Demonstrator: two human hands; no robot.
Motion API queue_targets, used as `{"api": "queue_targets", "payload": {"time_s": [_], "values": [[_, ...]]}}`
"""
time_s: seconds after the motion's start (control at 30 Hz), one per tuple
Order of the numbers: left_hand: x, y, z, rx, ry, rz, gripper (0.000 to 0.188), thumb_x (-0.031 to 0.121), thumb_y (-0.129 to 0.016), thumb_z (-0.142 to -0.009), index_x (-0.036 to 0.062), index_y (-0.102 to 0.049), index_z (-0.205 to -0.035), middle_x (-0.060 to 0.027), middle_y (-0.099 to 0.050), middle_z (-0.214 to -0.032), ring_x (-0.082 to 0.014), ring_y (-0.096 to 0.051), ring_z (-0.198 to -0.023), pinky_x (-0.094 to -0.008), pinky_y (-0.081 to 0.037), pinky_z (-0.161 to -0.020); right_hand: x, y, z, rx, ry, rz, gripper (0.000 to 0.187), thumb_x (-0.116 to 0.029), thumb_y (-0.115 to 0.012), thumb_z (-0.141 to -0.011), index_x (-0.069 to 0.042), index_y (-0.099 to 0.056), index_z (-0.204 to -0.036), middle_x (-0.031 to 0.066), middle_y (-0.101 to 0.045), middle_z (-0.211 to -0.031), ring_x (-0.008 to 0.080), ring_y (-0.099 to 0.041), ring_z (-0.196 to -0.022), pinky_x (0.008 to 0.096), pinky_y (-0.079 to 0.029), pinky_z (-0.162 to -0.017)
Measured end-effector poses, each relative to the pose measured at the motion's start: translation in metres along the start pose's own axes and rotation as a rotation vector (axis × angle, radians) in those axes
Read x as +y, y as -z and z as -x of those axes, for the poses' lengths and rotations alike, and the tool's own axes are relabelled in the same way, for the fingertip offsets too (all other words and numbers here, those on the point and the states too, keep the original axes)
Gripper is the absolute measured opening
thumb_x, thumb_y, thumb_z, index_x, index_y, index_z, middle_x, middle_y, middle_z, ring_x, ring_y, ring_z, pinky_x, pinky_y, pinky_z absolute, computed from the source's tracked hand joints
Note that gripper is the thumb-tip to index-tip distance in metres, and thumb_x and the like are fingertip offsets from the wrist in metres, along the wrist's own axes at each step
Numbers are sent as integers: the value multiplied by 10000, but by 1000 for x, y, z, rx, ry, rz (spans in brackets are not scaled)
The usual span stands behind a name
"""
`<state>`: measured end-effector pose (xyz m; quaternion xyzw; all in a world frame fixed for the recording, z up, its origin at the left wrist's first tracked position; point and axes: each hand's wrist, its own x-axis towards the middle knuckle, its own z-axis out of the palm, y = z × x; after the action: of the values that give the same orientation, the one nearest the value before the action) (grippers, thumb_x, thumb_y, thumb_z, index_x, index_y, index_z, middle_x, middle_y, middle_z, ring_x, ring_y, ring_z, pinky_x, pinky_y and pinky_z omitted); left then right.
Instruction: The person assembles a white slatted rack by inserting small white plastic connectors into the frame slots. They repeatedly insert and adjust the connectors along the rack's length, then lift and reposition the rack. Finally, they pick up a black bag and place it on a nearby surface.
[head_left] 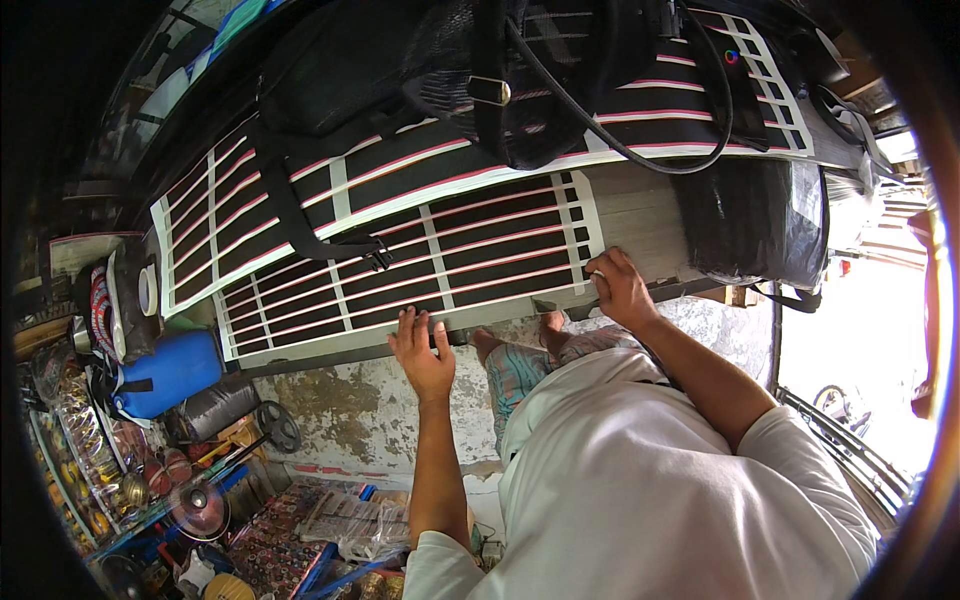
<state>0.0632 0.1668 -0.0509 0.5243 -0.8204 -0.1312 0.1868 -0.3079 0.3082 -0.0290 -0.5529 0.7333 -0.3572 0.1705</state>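
A black sheet (385, 262) with white and pinkish-red stripes and a white border lies flat on a grey table (640, 225). My left hand (424, 352) rests at its near edge, palm down, fingers spread and holding nothing. At the sheet's near right corner is my right hand (622, 290), its fingers curled together. A small white bit shows by those fingertips; whether it is the sheet's corner or a separate piece I cannot tell. Behind lies a second, larger striped sheet (190, 292), overlapping the first one's far side.
Black mesh bags (350, 75) with straps and a metal buckle (489, 91) cover the larger sheet. A strap with a plastic clip (376, 258) hangs over both sheets. A black wrapped roll (755, 225) stands at right. A blue container (170, 375) and fan (198, 508) are at left.
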Motion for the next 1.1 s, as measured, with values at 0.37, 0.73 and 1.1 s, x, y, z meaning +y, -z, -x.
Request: {"api": "queue_targets", "payload": {"time_s": [0.37, 0.73, 1.1], "values": [[19, -7, -11, 13, -103, 115, 290, 173, -616, -1099, -11, -766, -1265, -161, -692, -1470, -379, -632, -1402, -596, -397, -1261, 0, 0, 0, -14, -34, -15, 219, 68, -670, -904, -39, -677, -1094, 171, -606, -1070, 420, -627, -1082, 512, -529, -962], [13, -10, -30, 173, -99, 117, 184, -17, -717, -993, 8, -782, -1163, -107, -748, -1238, -346, -705, -1109, -445, -608, -944, 0, 0, 0, 6, -6, 0, 205, 62, -677, -904, -42, -682, -1081, 160, -612, -1056, 409, -633, -1073, 499, -531, -955], [17, 4, -44, 24, -203, 116, 168, 22, -779, -935, 32, -785, -1103, -102, -717, -1206, -326, -700, -1102, -424, -609, -923, 1, -1, -1, 1, -15, -8, 225, 77, -681, -893, -39, -680, -1086, 177, -612, -1060, 424, -635, -1057, 503, -532, -931]]}}
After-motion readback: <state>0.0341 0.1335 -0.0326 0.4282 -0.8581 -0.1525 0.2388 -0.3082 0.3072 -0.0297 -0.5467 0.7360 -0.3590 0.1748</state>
